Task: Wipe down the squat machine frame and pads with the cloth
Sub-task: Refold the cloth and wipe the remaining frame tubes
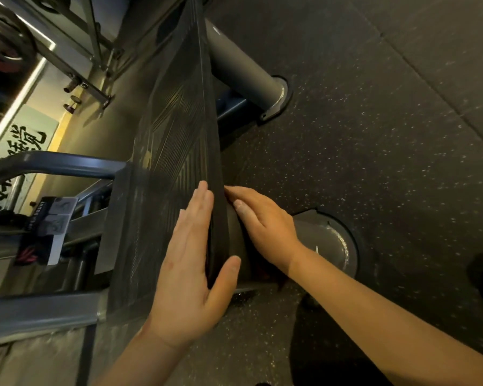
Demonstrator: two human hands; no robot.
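Note:
The squat machine's black ribbed footplate runs from the top centre down to the middle. My left hand lies flat on its ribbed face, fingers straight, thumb over the right edge. My right hand is behind that edge, its fingers laid on the grey support tube under the plate. A dark reddish scrap shows under my right wrist; I cannot tell whether it is the cloth.
A second grey tube meets the speckled rubber floor farther back. Grey frame bars and a curved handle lie on the left, with an instruction placard. Weight plates hang at the top left.

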